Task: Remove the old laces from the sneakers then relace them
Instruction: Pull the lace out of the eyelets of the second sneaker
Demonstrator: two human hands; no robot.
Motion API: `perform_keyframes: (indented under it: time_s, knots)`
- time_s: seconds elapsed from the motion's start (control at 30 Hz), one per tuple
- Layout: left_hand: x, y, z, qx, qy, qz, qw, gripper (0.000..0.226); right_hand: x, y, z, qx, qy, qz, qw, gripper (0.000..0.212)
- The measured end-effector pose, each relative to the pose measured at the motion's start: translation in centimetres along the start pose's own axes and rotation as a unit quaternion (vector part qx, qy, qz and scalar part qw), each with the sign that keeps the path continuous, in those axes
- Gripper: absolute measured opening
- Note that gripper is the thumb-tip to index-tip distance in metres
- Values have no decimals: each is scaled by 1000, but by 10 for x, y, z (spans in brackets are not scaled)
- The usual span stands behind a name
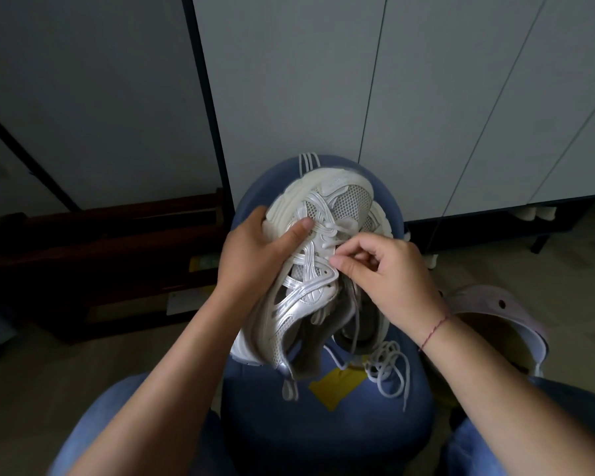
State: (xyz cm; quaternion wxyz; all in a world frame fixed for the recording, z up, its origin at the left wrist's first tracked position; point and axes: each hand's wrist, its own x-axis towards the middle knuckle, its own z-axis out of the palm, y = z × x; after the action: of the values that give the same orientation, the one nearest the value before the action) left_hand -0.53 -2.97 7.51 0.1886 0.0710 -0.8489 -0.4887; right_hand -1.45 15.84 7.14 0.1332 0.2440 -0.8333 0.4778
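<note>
Head view. A white and silver sneaker [349,197] is held above a blue stool [323,438], toe toward the far edge of the seat and heel toward the near edge. The left hand [255,255] has its grip closed round the sneaker's left side, thumb lying across the upper. The right hand [385,280], a red string [433,333] at its wrist, pinches a white lace [327,247] at the eyelets between thumb and forefinger. It covers the sneaker's right side. Part of a second shoe [375,333] shows beneath, mostly hidden. A loose lace [390,371] is heaped at the seat's right edge, beside a yellow slip [334,388]. A pink clog [488,300] lies right of the stool, with pale cabinet doors [323,97] beyond it.
</note>
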Motion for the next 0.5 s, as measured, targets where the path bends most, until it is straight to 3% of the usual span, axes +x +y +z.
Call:
perform_keyframes:
  time_s: [0.2,0.5]
  knots:
    - [-1,1,0,39,14,0,999,53,0,2,2,-34,-8,-9,999,13]
    - [-2,2,3,93,17,8,995,54,0,2,8,-7,-53,69,996,13]
